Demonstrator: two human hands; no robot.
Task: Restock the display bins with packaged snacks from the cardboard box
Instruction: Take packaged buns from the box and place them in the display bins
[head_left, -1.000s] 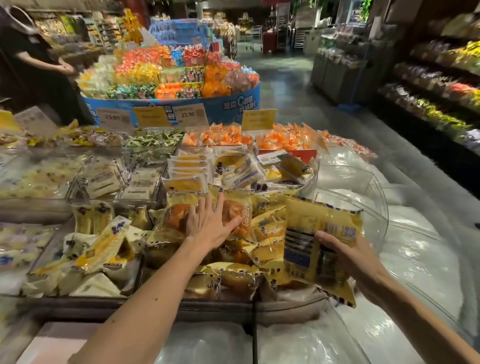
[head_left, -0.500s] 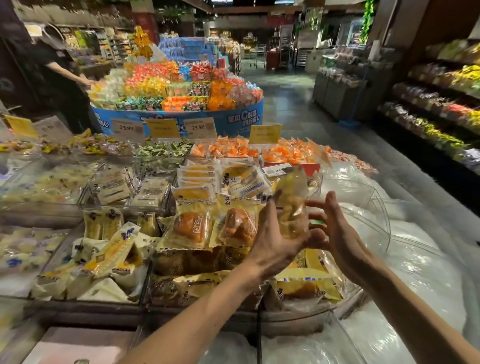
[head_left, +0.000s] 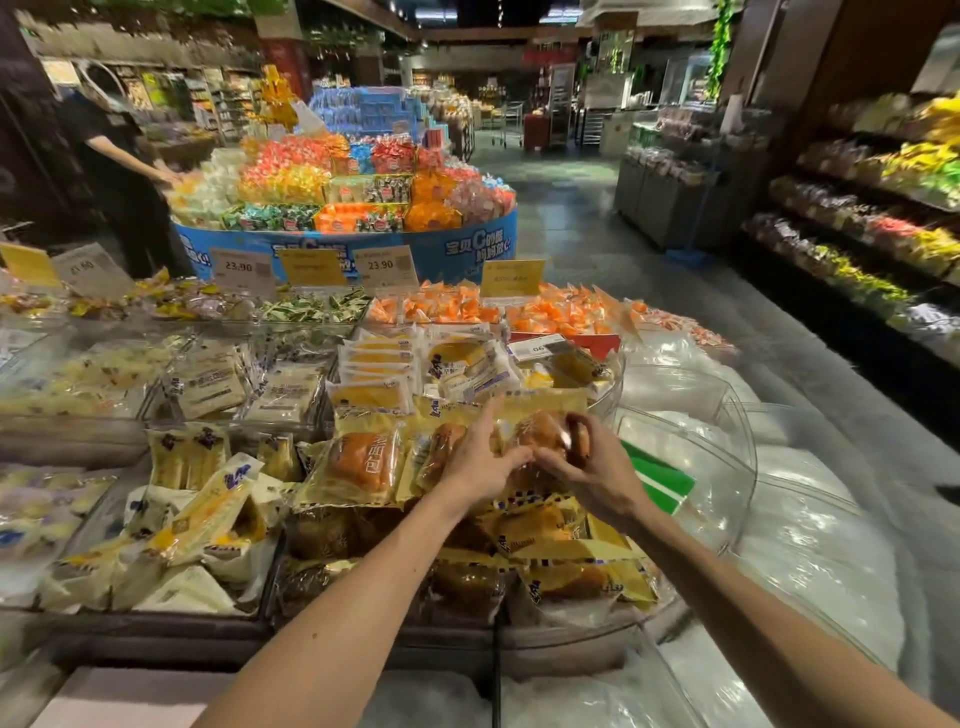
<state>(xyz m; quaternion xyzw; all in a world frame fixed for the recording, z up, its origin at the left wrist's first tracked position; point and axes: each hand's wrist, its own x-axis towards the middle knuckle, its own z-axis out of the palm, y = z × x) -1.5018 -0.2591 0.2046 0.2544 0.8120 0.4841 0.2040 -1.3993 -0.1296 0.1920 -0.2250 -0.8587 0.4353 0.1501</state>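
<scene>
In the clear display bin (head_left: 582, 642) in front of me lies a pile of yellow bread packets (head_left: 358, 465). Above the pile's back row I hold one yellow bread packet (head_left: 535, 434) with both hands. My left hand (head_left: 480, 462) lies against its left side with the fingers straight. My right hand (head_left: 582, 467) curls its fingers round the packet's right edge. The cardboard box is out of view.
Bins of white and yellow packets (head_left: 208, 514) lie to the left. Clear curved bins (head_left: 696, 415) stand to the right, one with a green sheet (head_left: 662, 480). Price signs (head_left: 384, 266) and a round candy display (head_left: 353, 208) stand behind. A person (head_left: 119, 176) stands at far left. The aisle runs right.
One second ago my left hand pressed on the pile while my right held packets to the right. Both hands have since met on one packet and lowered it over the back row.
</scene>
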